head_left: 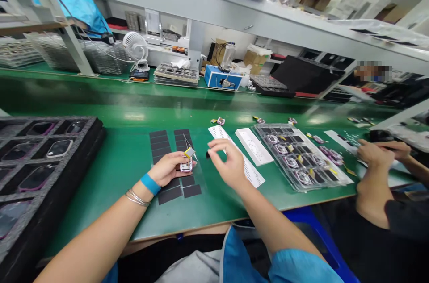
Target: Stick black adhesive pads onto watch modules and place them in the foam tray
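Observation:
My left hand is closed around a small watch case with its electronics exposed. A silver and yellow battery stands up from the case, and thin dark lines, too fine to name, show beside it. My right hand is raised a little to the right, its thumb and forefinger curled together at a small black piece. Under and beyond my left hand lie sheets of black rectangular stickers on the green mat. A white sheet with rows of small black marks lies beneath my right hand.
A foam tray of watch cases stands at the left. To the right are a white block and a clear tray of watch parts. A co-worker's hands work at far right. A blue device and white fan stand behind.

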Demonstrator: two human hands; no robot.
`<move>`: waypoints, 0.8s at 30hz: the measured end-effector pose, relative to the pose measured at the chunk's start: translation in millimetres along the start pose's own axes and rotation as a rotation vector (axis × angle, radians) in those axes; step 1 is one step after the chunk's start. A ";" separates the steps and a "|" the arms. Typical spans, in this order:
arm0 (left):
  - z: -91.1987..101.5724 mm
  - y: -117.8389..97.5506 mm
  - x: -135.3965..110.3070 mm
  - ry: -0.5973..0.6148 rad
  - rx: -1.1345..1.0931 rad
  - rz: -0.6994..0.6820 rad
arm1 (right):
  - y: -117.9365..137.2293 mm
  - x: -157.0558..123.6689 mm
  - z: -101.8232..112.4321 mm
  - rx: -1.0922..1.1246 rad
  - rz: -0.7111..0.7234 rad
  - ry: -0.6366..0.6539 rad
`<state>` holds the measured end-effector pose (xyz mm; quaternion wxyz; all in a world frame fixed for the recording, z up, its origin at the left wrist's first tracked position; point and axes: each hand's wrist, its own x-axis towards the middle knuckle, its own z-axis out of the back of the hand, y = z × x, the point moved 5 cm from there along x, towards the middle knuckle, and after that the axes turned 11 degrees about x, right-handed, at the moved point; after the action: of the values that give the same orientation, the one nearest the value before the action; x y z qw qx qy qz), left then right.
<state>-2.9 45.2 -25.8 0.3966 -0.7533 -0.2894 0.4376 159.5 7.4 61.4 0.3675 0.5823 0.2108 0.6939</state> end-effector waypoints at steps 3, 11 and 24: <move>5.5 -4.7 0.0 -0.145 -0.001 -0.095 | -31.4 31.8 -12.2 0.330 -0.293 0.100; 9.4 -6.2 4.2 -0.273 0.061 -0.130 | -85.4 -3.2 -56.6 0.543 -0.667 0.310; 9.0 -6.3 6.4 -0.250 0.094 -0.119 | -79.7 -7.8 -64.3 0.460 -0.605 0.315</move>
<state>-8.6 56.5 -25.9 0.4178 -0.6549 -0.3598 0.5168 119.0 61.3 -16.1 0.3785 0.4476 0.5759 0.5699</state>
